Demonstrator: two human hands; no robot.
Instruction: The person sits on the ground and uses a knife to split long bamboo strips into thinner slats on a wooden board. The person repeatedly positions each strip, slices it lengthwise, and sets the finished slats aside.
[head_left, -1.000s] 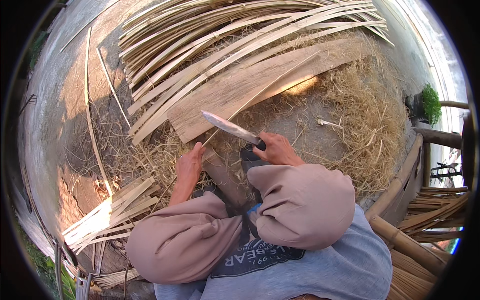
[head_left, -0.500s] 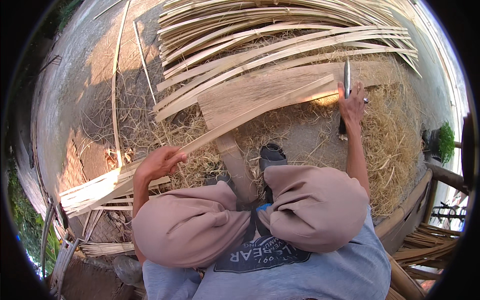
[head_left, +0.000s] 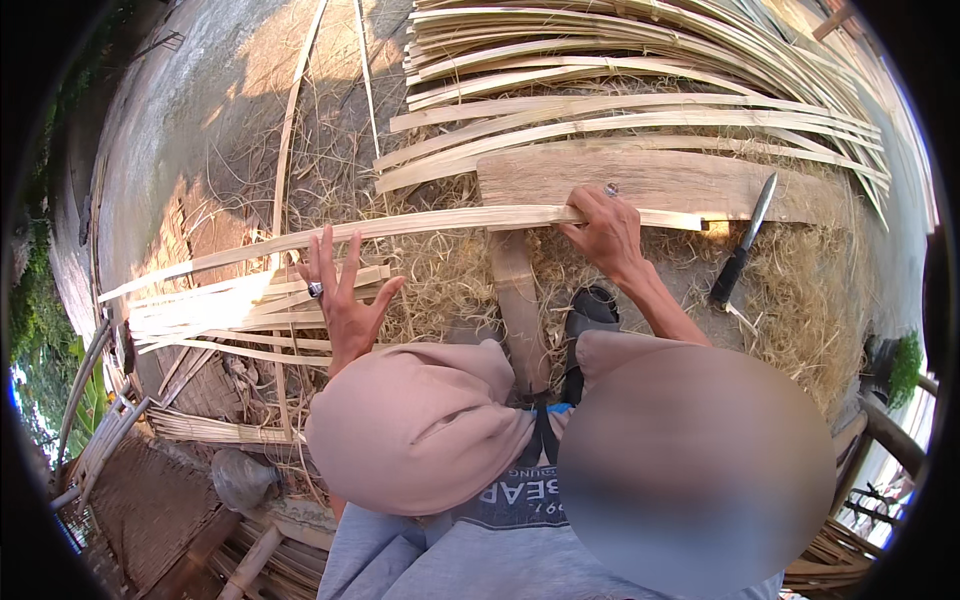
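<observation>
A long, pale bamboo strip runs across in front of me, slightly bowed, its right end over the edge of a wooden board. My right hand is closed around the strip near that end. Fingers spread, my left hand is open just on the near side of the strip, its fingertips reaching the strip's edge; whether they press on it I cannot tell. To the right lies a knife with a black handle and pointed blade, its tip against the board. No hand is on it.
Beyond the board lies a large stack of bamboo strips. More strips are piled at the left. Curly shavings cover the ground at the right. A wooden support piece runs from the board toward me, between my feet.
My right hand has let go of the knife and taken hold of the bamboo strip. The strip has swung to lie more level across the view. My left hand's fingers have spread.
</observation>
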